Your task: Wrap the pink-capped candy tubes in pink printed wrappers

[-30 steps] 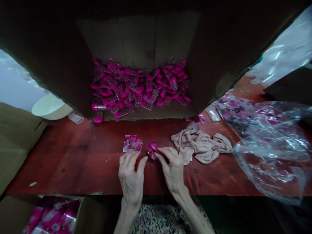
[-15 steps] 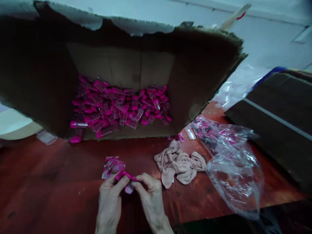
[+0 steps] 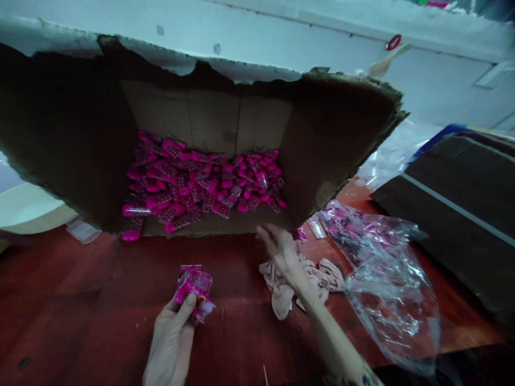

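Observation:
My left hand (image 3: 175, 327) pinches a small pink printed packet (image 3: 189, 294) between thumb and fingers, low in the view and left of centre. More pink printed pieces (image 3: 201, 280) lie just beyond its fingertips. My right hand (image 3: 279, 247) is raised over the crumpled beige cloth (image 3: 281, 297), near the front edge of the big cardboard box (image 3: 317, 161). Its fingers are apart, slightly blurred, and nothing shows in them. Inside the box lies a heap of bright pink items in clear wrappers (image 3: 209, 185).
On the right, a clear plastic bag (image 3: 394, 289) with pink pieces rests on the red table (image 3: 100, 321). Behind it stands a dark box (image 3: 454, 198). A small clear container (image 3: 82, 229) and a pale round object (image 3: 28, 209) are at the left.
My right hand has left the pink item that both hands were holding and moved up and right, over the cloth. My left hand has shifted slightly left and down, keeping its hold. The view has shifted a little.

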Motion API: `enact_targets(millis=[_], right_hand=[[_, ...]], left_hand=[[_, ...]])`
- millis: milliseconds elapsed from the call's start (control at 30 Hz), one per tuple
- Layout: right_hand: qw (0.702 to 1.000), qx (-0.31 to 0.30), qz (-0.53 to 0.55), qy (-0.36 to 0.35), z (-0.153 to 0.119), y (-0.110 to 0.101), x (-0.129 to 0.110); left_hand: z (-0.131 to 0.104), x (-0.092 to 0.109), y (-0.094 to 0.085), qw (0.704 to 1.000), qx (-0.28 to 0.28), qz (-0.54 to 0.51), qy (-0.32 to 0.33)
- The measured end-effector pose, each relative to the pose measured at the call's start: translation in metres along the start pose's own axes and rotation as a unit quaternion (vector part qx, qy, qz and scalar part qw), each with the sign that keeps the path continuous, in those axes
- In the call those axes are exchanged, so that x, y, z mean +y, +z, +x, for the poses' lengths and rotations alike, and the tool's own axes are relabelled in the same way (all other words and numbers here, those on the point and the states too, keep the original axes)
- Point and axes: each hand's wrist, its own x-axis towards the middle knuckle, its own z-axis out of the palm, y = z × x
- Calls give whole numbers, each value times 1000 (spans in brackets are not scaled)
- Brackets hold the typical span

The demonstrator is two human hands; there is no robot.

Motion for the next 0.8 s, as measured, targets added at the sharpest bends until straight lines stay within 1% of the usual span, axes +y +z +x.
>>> enact_targets(millis=[67,133,167,233,300,367,467,533,700,800], right_hand=[[998,24,-59,-11,42,-1,14],[994,12,-103,-30,74,7,27],[992,-2,-119,-40,85,12,33],[987,-35,-145,-56,97,23,44],[983,-64,-162,-64,100,31,52],[980,-83,-170,-67,97,33,59],[979,-84,-177,-61,90,33,65],[980,-61,-180,-53,87,35,66],[982,23,-183,-27,77,43,60],[982,50,-181,2,70,41,55]], left_hand=[[-2,2,0,1000,-4,-22,-15],[-1,3,1,999,-1,-41,-26],[-1,4,2,998,5,-50,-30],[3,6,4,997,20,-68,-34],[7,11,8,995,38,-88,-33],[10,17,11,992,54,-110,-29],[12,24,16,990,57,-130,-12],[10,26,19,989,53,-136,2],[1,30,23,986,65,-151,17],[-4,33,24,985,67,-161,17]])
